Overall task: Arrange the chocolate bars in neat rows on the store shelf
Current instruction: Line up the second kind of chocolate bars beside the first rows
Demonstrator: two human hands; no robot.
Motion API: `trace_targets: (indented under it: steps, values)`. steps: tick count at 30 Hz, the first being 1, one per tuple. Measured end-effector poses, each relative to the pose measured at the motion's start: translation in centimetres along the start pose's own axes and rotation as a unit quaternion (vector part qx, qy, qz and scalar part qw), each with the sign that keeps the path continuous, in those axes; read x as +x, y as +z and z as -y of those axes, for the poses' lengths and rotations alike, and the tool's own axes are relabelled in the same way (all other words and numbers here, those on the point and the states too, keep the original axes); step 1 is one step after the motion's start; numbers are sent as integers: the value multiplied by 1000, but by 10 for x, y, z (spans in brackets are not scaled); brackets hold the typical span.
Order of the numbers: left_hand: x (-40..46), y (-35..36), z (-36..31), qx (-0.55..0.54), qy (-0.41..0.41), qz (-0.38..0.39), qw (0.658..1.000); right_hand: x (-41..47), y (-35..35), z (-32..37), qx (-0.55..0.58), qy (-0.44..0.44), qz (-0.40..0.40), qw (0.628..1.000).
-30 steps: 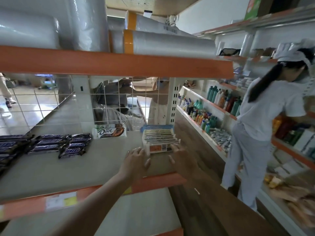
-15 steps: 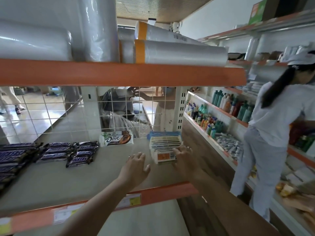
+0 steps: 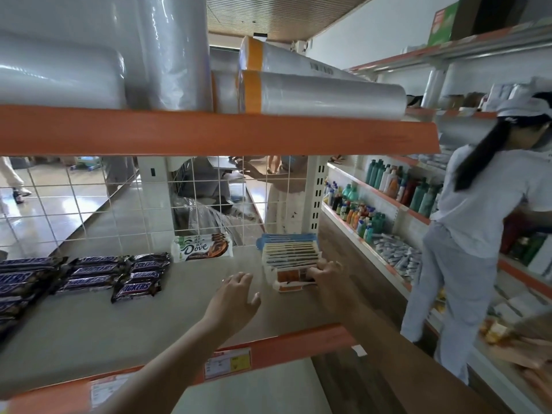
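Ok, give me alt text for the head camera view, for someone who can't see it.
A person's right hand holds the front of a display box of chocolate bars on a store shelf, the left hand open beside it. Snickers bars and Dove bars lie farther left.

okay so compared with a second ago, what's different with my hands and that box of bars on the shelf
The left hand has drawn back from the display box and now hovers open over the shelf, apart from the box. The right hand stays at the box's front right corner, its fingers curled against it. The box, the Dove bar and the Snickers bars have not visibly moved.
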State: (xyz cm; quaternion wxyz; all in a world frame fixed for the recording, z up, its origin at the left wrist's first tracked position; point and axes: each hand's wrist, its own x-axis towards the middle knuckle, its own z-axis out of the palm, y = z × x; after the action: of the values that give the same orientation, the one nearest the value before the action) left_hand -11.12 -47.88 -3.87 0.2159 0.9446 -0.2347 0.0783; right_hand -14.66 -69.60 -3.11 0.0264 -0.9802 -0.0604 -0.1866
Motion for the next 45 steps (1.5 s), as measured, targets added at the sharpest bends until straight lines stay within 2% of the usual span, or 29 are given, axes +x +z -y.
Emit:
trace_targets:
  steps: [5, 9, 11, 14, 17, 22, 26, 28, 32, 36, 41, 45]
  values:
    - [-1, -2, 5, -38, 3, 1, 999, 4, -6, 0, 38, -17, -7, 999]
    - [1, -7, 6, -193, -62, -30, 979, 16, -25, 14, 151, -16, -27, 988]
    - [3, -9, 7, -292, -103, -44, 950, 23, -34, 21, 191, -13, -21, 981]
    - [1, -26, 10, -452, -153, -34, 878, 33, -41, 32, 220, -13, -10, 975]
    - [-3, -40, 17, -521, -165, -9, 837, 38, -44, 42, 261, -6, 19, 965]
    - [-11, -44, 25, -578, -164, 6, 800, 41, -41, 60, 272, -59, 63, 958]
    - [-14, -44, 30, -617, -176, 4, 767, 41, -40, 67, 276, -66, 74, 956]
    - [-15, -45, 33, -634, -192, -11, 749, 40, -41, 67, 315, -41, 62, 946]
    - [-19, -50, 37, -684, -219, -48, 695, 37, -46, 57, 400, 64, 46, 913]
    - [-23, -56, 43, -715, -231, -63, 657, 34, -44, 47, 392, 104, 46, 913]
    - [-25, -58, 41, -723, -230, -56, 649, 34, -41, 58, 479, 118, 88, 865]
    - [-26, -57, 44, -723, -238, -53, 646, 35, -40, 62, 451, 123, 102, 878]
